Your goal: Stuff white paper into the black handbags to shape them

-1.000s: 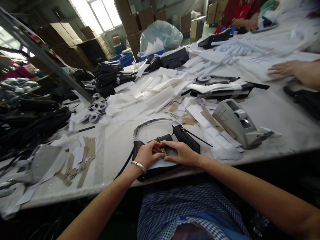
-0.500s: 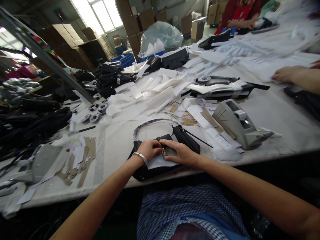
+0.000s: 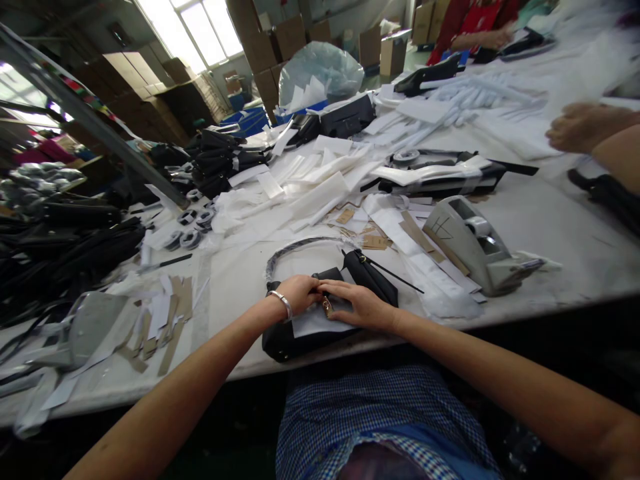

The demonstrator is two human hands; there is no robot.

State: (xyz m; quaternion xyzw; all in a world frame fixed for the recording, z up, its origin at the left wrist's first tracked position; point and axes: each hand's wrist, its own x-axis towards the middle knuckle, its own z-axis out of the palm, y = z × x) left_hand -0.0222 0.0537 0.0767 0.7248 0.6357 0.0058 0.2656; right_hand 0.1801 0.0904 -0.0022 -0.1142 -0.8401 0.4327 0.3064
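In front of me at the table's near edge lies a black handbag, its wrapped handle arching away from me. A thin white sheet covers part of its front. My left hand, with a silver bracelet at the wrist, is closed, its fingertips pinched at the top of a small gold-coloured clasp. From the other side, my right hand grips the clasp between thumb and fingers. Exactly what the fingertips press is partly hidden. A small black pouch with a thin strap lies against the bag's right side.
A grey tape dispenser stands at the right, another dispenser at the left near cardboard strips. White foam sheets cover the middle. Black bags are piled behind. A co-worker's hand is at the right.
My left fingers have moved slightly right and closed in against my right fingertips over the clasp. The co-worker's hand at the right has lifted and curled, with translucent wrapping now raised beside it.
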